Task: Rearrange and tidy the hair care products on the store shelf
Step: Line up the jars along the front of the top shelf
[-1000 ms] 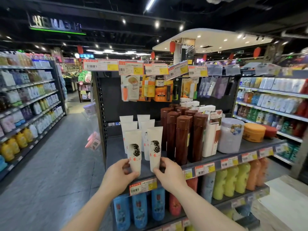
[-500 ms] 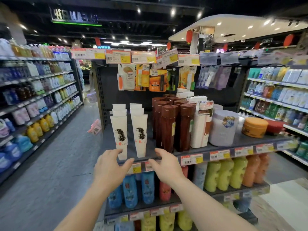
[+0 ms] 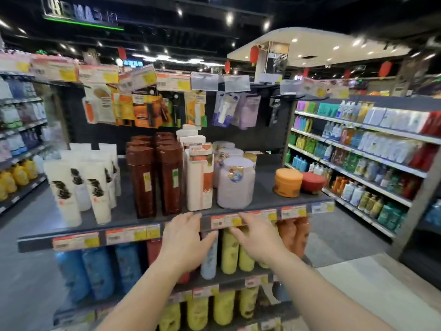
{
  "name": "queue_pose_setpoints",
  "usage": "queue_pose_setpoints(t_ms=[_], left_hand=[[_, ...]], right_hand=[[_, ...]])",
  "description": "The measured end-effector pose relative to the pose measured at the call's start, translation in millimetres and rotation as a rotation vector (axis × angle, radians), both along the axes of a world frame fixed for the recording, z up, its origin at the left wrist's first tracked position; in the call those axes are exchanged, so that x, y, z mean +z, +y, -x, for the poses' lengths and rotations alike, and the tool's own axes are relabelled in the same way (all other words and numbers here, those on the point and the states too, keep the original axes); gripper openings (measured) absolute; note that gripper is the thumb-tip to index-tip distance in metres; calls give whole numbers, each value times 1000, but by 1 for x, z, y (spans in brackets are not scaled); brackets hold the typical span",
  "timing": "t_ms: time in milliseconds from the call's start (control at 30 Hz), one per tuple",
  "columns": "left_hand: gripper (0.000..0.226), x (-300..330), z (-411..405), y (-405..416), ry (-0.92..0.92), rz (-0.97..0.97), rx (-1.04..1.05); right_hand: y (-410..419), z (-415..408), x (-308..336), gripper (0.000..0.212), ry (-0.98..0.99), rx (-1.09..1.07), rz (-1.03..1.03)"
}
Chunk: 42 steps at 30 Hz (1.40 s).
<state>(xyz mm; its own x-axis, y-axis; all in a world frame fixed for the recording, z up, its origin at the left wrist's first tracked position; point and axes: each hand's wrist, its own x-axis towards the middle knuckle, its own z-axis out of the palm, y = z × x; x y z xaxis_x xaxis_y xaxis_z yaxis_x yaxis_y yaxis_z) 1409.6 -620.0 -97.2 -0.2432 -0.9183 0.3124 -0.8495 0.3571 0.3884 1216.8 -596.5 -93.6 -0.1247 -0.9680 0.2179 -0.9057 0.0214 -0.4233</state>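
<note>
Nearest the camera, two bare forearms reach forward. The left hand (image 3: 185,237) and the right hand (image 3: 256,232) hang side by side, fingers loosely spread and holding nothing, just in front of the shelf's front edge (image 3: 124,222) with its strip of price labels (image 3: 229,220). Below that edge stand blue bottles (image 3: 97,271) and yellow bottles (image 3: 230,249) on the lower tier. On the shelf top, from left to right, stand white tubes (image 3: 97,189) in rows, brown bottles (image 3: 156,180) in two tight columns, a white carton (image 3: 199,177), pale lilac jars (image 3: 235,182), then an orange tub (image 3: 287,182) touching a red tub (image 3: 312,182). Bare shelf surface shows between the lilac jars and the orange tub, and along the front. Behind, hanging packets (image 3: 143,108) crowd the back panel above the products. Open aisle floor (image 3: 35,259) lies left; a stocked side rack (image 3: 362,151) closes the right.
</note>
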Motion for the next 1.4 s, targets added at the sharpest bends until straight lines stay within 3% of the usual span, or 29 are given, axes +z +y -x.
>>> queue_pose_setpoints(t_ms=[167,467,700,867,967,1067,1267,1400], left_hand=[[69,4,79,-20,-33,53,-107],[66,12,234,-96,136,-19,-375],[83,17,292,-159,103,-21,-290],[101,14,323,-189,32,-38,-222],[92,11,337,-195,-20,29,-133],[78,14,344,-195,-49,47,-19],[74,23,331,-175,-145,-39,191],[70,22,313,-154,-61,-67,259]], right_hand=[[-18,71,-6,61,55,-52,11],[-75,206,21,64,174,-190,45],[-117,290,40,84,147,-243,-65],[-168,325,42,105,211,-88,-161],[-197,343,36,114,186,70,-293],[-222,356,31,118,233,264,-330],[-259,345,28,113,279,501,-261],[-264,342,23,110,267,565,-238]])
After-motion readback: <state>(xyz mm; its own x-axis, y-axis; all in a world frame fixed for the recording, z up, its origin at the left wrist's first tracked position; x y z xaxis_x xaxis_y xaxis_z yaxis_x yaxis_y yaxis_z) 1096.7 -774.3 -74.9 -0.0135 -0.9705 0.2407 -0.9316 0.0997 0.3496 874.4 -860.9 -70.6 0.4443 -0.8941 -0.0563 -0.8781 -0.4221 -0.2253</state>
